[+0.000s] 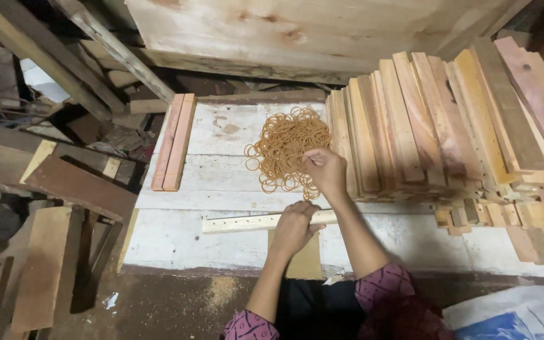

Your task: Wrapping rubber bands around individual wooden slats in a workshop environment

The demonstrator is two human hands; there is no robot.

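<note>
My left hand (296,226) grips a pale wooden slat with small holes (240,222) that lies across the white work board (177,242). My right hand (324,171) reaches into a heap of tan rubber bands (284,145) and pinches at them with closed fingers. The heap sits just beyond the slat, in the middle of the board.
A big stack of wooden slats (436,126) leans at the right of the board. Two reddish slats (174,141) lie side by side at the left. Scrap planks (45,264) clutter the floor at left. A large plywood sheet (297,31) stands behind.
</note>
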